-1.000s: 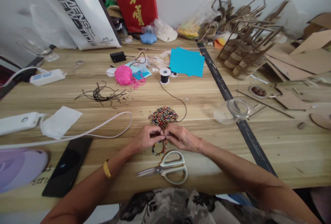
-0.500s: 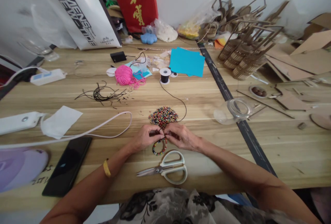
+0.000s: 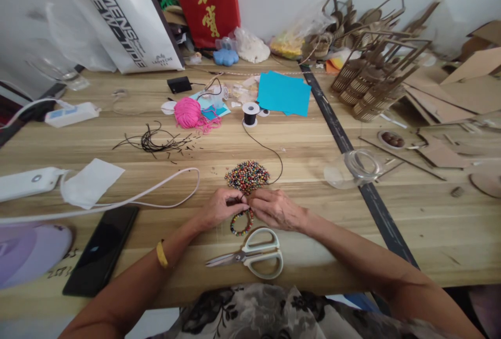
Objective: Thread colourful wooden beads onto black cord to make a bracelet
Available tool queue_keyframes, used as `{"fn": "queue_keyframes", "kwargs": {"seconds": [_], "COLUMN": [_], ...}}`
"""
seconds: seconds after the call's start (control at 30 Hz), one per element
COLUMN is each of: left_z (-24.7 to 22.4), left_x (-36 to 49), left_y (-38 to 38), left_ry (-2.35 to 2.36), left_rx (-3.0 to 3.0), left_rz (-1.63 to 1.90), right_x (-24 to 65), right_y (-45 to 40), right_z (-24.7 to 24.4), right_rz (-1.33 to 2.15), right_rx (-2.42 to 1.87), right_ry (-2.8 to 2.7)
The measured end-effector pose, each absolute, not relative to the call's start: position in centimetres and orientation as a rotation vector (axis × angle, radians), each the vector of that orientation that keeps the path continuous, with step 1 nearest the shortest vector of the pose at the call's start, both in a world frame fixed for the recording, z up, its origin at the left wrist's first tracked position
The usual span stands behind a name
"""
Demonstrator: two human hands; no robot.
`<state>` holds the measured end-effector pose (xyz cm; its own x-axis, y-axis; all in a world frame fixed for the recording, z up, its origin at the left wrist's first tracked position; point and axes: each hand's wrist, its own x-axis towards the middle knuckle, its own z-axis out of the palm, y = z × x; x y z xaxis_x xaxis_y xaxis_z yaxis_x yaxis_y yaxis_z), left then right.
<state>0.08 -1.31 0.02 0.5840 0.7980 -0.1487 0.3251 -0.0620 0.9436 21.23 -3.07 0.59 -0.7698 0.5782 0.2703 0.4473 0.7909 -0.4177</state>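
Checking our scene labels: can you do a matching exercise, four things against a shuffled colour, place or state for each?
Things
1. bead ring
2. scissors
3. yarn ball
4. phone

Descriptions
A. pink, with loose strands at its side
B. black, lying flat, left of the left forearm
C. multicoloured, right by the fingers of the left hand and right hand
D. pale-handled, lying between the person's body and the hands

Pairs: 1-C, 2-D, 3-A, 4-B
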Motion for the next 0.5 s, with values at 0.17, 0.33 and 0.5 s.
{"fn": "queue_keyframes", "kwargs": {"seconds": [0.17,0.33,0.5], "left_z": [0.38,0.90,1.04], "left_x": [0.02,-0.13,-0.26], "left_y": [-1.17,-0.91,-0.71], "left_ry": [0.908,0.892,0.858], "left_rx": [1.690,1.813,1.841], "left_rz": [0.496,0.415,0.371], "right_x": [21.28,21.54,21.57], "right_y": [-3.09,-2.79,-2.45], "right_z": [0.67,1.23,1.21], "right_rz": [0.364,0.407,0.551], "right_rx": [-0.760,-0.732,-0.712], "right_ry": [-2.604,-2.656,-2.678]}}
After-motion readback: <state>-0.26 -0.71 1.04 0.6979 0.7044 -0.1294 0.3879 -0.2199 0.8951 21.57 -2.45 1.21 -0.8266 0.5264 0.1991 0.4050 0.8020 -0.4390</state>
